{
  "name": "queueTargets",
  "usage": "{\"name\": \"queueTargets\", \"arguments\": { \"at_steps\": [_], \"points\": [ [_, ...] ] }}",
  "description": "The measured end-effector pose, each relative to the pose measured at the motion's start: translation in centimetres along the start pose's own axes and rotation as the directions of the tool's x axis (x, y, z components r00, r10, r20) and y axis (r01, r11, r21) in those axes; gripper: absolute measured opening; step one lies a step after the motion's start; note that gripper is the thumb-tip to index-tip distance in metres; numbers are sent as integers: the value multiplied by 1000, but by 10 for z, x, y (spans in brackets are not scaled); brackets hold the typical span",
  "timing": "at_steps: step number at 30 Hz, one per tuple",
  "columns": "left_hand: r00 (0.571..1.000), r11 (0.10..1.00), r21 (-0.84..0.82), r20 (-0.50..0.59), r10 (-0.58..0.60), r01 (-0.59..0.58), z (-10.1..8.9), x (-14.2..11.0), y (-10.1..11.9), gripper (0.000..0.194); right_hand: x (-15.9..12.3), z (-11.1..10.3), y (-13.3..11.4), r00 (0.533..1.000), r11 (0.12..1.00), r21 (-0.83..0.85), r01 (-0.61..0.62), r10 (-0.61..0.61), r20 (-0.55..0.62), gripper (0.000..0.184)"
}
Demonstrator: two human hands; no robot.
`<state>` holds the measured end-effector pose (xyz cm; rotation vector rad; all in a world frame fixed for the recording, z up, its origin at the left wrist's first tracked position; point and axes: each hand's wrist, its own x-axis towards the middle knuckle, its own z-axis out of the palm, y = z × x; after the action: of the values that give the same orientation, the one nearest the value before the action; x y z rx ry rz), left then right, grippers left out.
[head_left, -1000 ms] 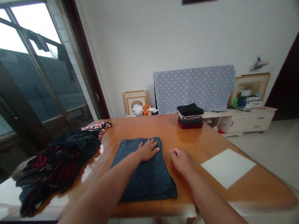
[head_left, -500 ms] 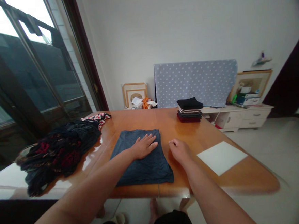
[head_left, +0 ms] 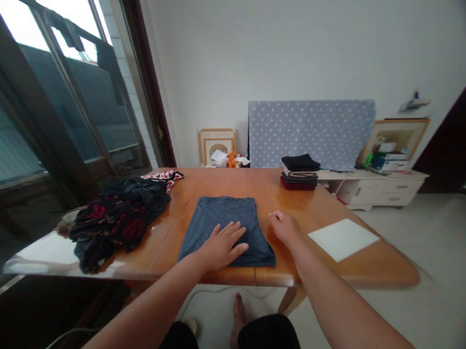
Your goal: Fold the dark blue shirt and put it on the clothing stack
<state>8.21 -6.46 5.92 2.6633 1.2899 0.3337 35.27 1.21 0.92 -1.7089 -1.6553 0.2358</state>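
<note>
- Well, the left hand (head_left: 222,247) lies open on the folded blue-grey garment (head_left: 223,215), fingers spread and palm pressed down on its near half, pinching nothing.
- The right hand (head_left: 285,228) sits just beside the garment's right edge, fingers loosely curled, holding nothing. I cannot tell whether it touches the surface.
- The garment lies flat and squared near the front edge of the wooden counter (head_left: 266,198), roughly midway along it.
- It looks like light, soft knit cloth: limp, and apt to slide on the glossy top. It would probably handle best from the folded edges, with both hands and fingers slipped underneath, not pinched at one corner.
- To its left lies a heap of dark floral clothing (head_left: 116,220), with a red-and-white garment (head_left: 166,176) at the heap's far end.
- Farther back stands a stack of folded clothes (head_left: 300,173), and a white square panel (head_left: 343,238) lies on the counter to the right.
</note>
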Motion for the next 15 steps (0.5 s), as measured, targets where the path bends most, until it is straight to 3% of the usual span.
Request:
{"name": "queueTargets", "arguments": {
  "at_steps": [3, 8, 11, 15],
  "points": [
    [987, 995, -84, -146, -62, 50, -5, -28, -15, 52, -1, -1, -1, 1000, 1000, -28, 0, 0, 11, 38],
    [920, 975, -181, -345, -186, 129, -14, -84, -47, 27, -3, -3, -3, 998, 995, -100, 23, -18, 52, 36],
    [894, 965, -202, -381, -235, 168, -17, -113, -59, 22, -6, -4, -6, 997, 990, -134, 42, -33, 69, 32],
    [894, 963, -194, -373, -247, 185, -20, -134, -61, 20, -7, -8, -9, 986, 982, -162, 92, -67, 154, 27]
  ]
}}
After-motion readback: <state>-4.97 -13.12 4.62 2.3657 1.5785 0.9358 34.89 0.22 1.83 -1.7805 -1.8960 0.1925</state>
